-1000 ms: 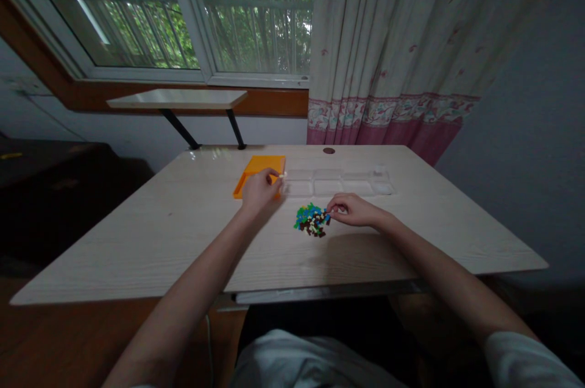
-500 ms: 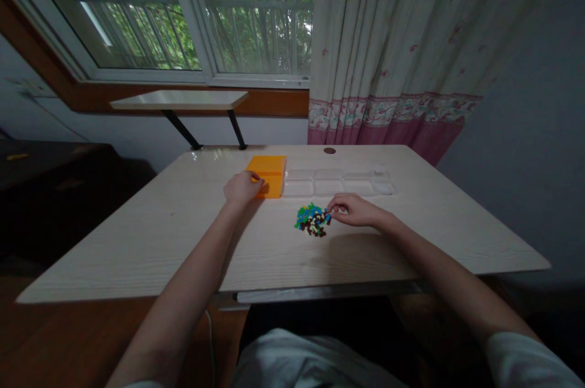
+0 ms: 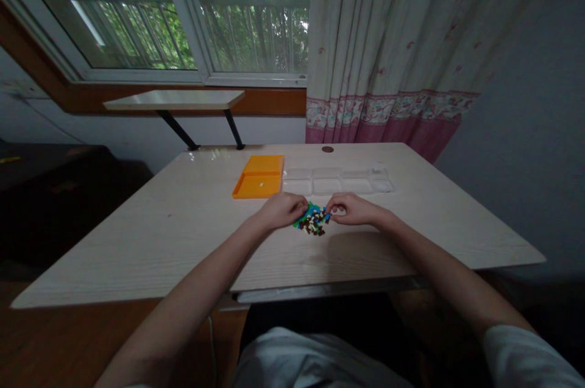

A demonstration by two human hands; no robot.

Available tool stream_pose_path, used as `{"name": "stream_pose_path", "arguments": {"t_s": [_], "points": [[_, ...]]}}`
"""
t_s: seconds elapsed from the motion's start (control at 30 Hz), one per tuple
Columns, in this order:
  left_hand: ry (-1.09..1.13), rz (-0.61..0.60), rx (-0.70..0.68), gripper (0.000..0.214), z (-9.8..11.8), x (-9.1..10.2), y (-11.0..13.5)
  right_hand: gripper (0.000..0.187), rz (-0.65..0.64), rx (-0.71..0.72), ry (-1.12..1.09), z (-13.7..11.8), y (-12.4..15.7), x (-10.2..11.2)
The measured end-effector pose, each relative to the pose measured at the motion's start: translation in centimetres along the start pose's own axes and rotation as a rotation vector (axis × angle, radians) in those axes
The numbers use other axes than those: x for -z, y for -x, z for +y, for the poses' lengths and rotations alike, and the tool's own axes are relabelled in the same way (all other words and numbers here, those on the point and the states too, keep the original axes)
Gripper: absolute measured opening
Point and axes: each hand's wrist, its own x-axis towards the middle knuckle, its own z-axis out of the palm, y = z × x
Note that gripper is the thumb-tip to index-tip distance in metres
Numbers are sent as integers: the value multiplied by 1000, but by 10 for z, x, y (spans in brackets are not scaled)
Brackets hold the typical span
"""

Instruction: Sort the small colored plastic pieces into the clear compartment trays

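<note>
The left hand (image 3: 284,210) has moved from the orange case (image 3: 249,187), where a white piece (image 3: 261,184) now shows, to the left edge of the colourful pile (image 3: 314,220) on the table (image 3: 183,242), opposite the unmoved right hand (image 3: 353,209); whether either curled grip pinches anything, I cannot tell.

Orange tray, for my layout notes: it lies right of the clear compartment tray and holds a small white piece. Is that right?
Not quite: the head view shows the orange tray left of the clear compartment tray. It does hold a small white piece.
</note>
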Motion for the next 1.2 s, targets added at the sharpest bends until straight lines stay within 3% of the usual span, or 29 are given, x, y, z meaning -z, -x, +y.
{"name": "stream_pose_path", "arguments": {"t_s": [0.43,0.77,1.03,1.2], "points": [[-21,15,-57,24,2,-1,0,18,-26,18,-22,3,-1,-2],[32,76,-103,24,10,-4,0,22,-13,-92,2,-4,-4,-3],[37,83,-85,22,13,-16,-4,24,10,-61,-17,-2,-7,-11],[29,115,-45,21,11,-13,-4,25,60,-32,-11,-3,-9,-13]]}}
